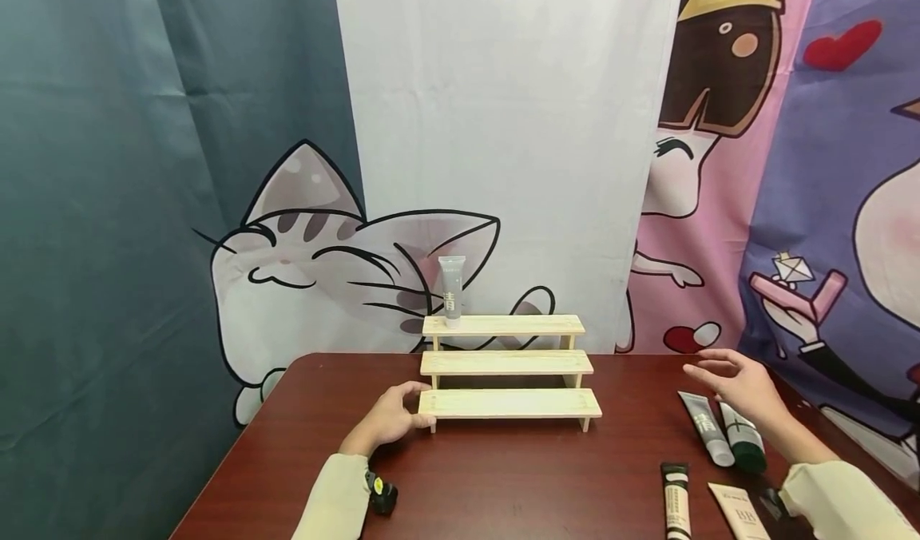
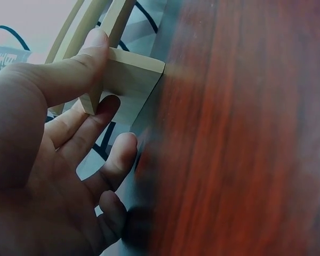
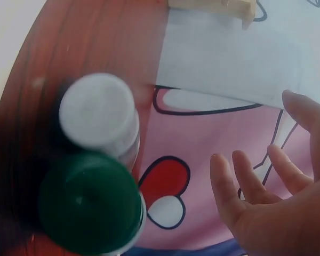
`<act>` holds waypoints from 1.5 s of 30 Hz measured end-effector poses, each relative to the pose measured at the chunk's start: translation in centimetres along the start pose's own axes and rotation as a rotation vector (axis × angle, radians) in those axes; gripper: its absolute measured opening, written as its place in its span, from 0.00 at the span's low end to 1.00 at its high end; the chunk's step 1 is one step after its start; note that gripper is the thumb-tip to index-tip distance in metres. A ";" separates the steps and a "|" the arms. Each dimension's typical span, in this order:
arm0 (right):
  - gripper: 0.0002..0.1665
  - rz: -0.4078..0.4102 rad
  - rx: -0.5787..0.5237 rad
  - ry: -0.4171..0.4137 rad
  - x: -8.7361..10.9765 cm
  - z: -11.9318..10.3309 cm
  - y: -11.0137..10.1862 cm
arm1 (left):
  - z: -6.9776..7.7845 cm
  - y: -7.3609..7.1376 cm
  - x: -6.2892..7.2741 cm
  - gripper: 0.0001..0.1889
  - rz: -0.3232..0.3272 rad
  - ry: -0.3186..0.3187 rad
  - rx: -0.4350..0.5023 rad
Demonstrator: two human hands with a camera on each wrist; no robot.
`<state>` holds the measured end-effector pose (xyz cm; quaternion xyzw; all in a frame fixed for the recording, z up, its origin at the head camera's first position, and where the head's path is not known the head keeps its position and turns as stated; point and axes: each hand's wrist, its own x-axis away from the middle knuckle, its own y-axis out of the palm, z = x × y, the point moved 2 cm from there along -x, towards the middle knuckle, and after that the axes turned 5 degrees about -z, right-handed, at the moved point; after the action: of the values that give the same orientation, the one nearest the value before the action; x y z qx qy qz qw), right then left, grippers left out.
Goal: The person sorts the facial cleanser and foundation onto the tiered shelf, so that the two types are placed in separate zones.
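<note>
A three-step wooden display rack [image 1: 510, 403] stands on the table. My left hand [image 1: 391, 418] pinches the left end of its lowest step, thumb on one face and fingers on the other, as the left wrist view shows. On the top step a grey tube [image 1: 452, 288] stands upright on its cap. My right hand [image 1: 743, 388] hovers over the right side, fingers spread and holding nothing. Below it lie a grey tube with a white cap [image 1: 707, 426] and a white tube with a green cap [image 1: 743, 436], whose caps fill the left of the right wrist view.
Nearer the front right lie a black-and-cream tube [image 1: 676, 500] and a beige BB tube [image 1: 739, 511]. The dark red table [image 1: 503, 484] ends at a cartoon-printed curtain [image 1: 517, 140] behind the rack.
</note>
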<state>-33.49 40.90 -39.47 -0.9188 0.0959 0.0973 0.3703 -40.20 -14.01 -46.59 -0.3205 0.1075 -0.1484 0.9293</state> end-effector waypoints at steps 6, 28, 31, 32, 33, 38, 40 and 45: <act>0.38 -0.035 0.047 0.020 0.2 1.3 -0.4 | -0.1 0.1 0.2 0.27 0.003 0.002 -0.020; 0.43 -0.125 -0.008 0.147 0.4 3.2 -0.6 | -0.3 0.1 -0.1 0.27 0.018 0.005 -0.007; 0.42 -0.126 0.016 0.138 0.4 3.4 -0.6 | -0.3 0.0 -0.1 0.27 0.019 0.001 -0.007; 0.41 -0.126 0.018 0.139 0.4 3.4 -0.6 | -0.3 0.1 -0.1 0.27 0.019 0.000 -0.003; 0.41 -0.129 0.025 0.136 0.4 3.4 -0.6 | -0.3 0.1 -0.1 0.27 0.018 0.008 -0.006; 0.38 -0.150 0.022 0.150 0.5 3.4 -0.3 | -0.2 0.2 -0.1 0.27 0.015 0.013 -0.001; 0.37 -0.161 0.038 0.149 0.5 3.3 -0.2 | -0.2 0.2 -0.1 0.27 0.015 0.011 0.004; 0.35 -0.175 0.066 0.159 0.5 3.1 0.0 | -0.1 0.2 -0.2 0.27 0.019 0.012 0.007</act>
<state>-33.36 43.00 -41.72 -0.9158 0.0475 -0.0118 0.3986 -40.39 -13.84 -46.80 -0.3153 0.1157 -0.1418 0.9312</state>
